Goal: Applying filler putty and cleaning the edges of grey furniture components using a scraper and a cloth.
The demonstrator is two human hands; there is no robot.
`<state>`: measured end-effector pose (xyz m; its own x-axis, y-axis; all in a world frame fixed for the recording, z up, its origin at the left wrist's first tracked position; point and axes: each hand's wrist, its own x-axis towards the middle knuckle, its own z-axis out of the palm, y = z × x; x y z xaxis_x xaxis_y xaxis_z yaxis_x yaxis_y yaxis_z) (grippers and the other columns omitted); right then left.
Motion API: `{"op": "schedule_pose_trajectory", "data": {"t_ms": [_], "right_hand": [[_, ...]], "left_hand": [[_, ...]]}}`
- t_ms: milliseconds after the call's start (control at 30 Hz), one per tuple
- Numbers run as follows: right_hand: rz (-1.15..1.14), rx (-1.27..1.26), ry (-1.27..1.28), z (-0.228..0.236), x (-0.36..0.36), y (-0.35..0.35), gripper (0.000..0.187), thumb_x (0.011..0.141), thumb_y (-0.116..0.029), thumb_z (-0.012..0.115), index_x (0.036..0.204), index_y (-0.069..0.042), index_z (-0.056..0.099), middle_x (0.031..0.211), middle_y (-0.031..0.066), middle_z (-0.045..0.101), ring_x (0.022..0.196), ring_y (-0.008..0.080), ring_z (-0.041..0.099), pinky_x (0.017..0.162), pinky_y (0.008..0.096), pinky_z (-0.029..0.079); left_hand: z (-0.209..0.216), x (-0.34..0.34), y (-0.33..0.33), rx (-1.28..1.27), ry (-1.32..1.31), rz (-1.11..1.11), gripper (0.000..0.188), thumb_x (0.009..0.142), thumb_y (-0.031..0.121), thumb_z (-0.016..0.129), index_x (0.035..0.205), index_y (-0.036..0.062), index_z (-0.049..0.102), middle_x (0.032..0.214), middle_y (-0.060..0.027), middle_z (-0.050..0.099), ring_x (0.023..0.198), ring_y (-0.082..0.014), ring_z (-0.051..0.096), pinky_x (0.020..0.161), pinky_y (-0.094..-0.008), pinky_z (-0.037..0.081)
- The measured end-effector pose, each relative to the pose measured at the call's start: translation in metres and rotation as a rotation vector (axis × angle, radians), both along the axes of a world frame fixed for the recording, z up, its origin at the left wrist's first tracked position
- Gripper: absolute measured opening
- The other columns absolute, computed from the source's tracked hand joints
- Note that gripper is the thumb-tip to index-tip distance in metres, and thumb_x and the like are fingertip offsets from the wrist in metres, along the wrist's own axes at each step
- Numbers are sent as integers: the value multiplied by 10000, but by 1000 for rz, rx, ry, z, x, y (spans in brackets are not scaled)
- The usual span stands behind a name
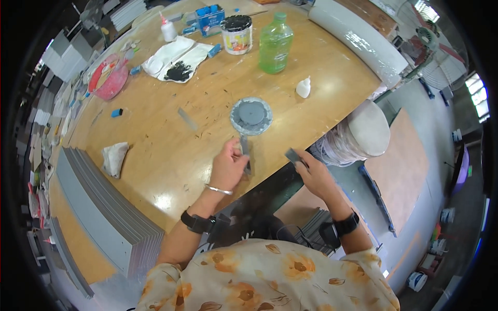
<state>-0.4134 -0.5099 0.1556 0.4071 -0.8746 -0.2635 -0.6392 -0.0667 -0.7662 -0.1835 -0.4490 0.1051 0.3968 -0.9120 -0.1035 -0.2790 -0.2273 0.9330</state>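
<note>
Over the table's near edge, my left hand (230,164) is closed on a thin flat grey strip (245,150), which looks like a scraper blade. Just beyond the strip's far end lies a round disc (251,115) smeared with grey paste. My right hand (313,173) sits off the table's edge, its fingers pinched on a small dark grey flat piece (293,155). What that piece is, I cannot make out. The two hands are apart, and each wrist wears a black strap.
A stack of grey panels (104,207) stands at the left on the wooden table (176,150). Farther back are a green bottle (275,44), a black-lidded tub (237,36), a stained cloth (179,57) and a pink bowl (110,78). A wrapped drum (363,129) stands off the right edge.
</note>
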Motion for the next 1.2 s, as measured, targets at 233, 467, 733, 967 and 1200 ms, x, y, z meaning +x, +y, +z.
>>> {"op": "schedule_pose_trajectory", "data": {"t_ms": [233,467,733,967,1200], "right_hand": [[271,-393,-103,-14,57,-56,306,854,-120,521,1157,-83,510,959,185,590,838,380,584,747,432,469],[501,-581,39,-22,85,-85,303,815,-39,521,1107,-113,555,881,124,580,789,318,608,676,385,504],[524,-585,170,-30,94,-91,330,775,-12,538,1087,-109,579,917,102,585,839,284,621,698,363,514],[531,-654,157,-33,98,-91,336,762,-22,549,1075,-136,596,887,93,573,816,276,615,686,357,510],[549,-728,131,-37,97,-91,288,762,-50,555,1022,-141,638,842,78,561,788,258,610,668,340,502]], "left_hand": [[10,38,-14,-82,-877,124,491,732,97,661,1183,-2,495,1088,-197,570,988,-338,557,873,-406,441],[-3,-6,-32,-111,-634,-218,441,726,115,673,1130,-11,550,1248,-201,494,1149,-367,458,977,-429,374],[-7,-9,-29,-125,-751,-229,478,721,122,681,1151,-36,544,1259,-164,501,1185,-330,447,975,-409,373],[-7,-10,-28,-132,-765,-212,455,721,110,669,1137,-30,548,1259,-169,500,1182,-331,449,972,-413,372],[-7,-10,-28,-158,-761,-204,453,708,98,660,1127,-32,545,1243,-179,503,1163,-332,463,962,-409,380]]}}
